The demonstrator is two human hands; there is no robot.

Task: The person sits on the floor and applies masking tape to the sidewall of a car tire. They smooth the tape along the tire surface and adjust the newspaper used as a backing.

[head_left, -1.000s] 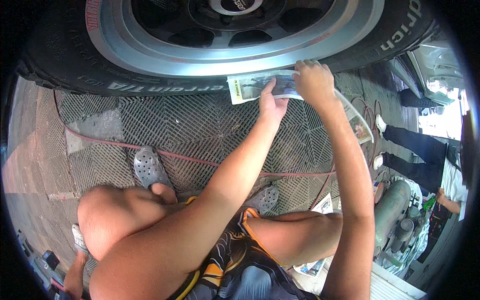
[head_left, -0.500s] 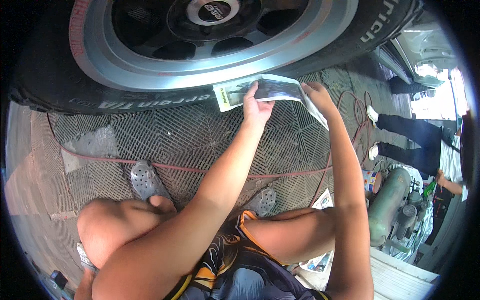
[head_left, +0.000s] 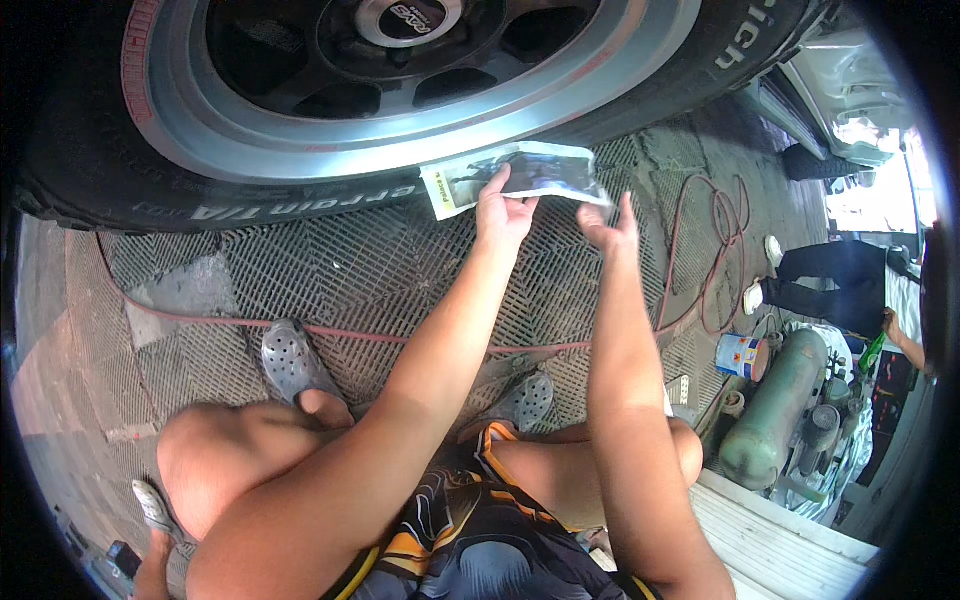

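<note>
A folded sheet of newspaper (head_left: 560, 168) lies along the lower edge of a big wheel. My left hand (head_left: 505, 216) pinches it from below, thumb on top of the print and fingers underneath. At the paper's right end, my right hand (head_left: 614, 228) is raised with thumb and fingers apart, a little smeared by motion. Its fingertips come close to the paper's lower right corner; whether they touch it I cannot tell. Above is the black tyre (head_left: 290, 204) with pale raised lettering, around a silver wheel rim (head_left: 400, 150) with a dark centre.
A red hose (head_left: 360, 336) crosses the ribbed floor mat (head_left: 420, 270) and coils at right. Beyond my right arm are a paint bucket (head_left: 742, 356) and a green cylindrical tank (head_left: 775, 410). A person in dark trousers (head_left: 830, 285) stands farther right. My clogs (head_left: 295, 360) rest on the mat.
My right hand has let go of the newspaper's right end and shifted left and down, fingers spreading. That end, bent down before, now lies flatter. My left hand keeps its hold.
</note>
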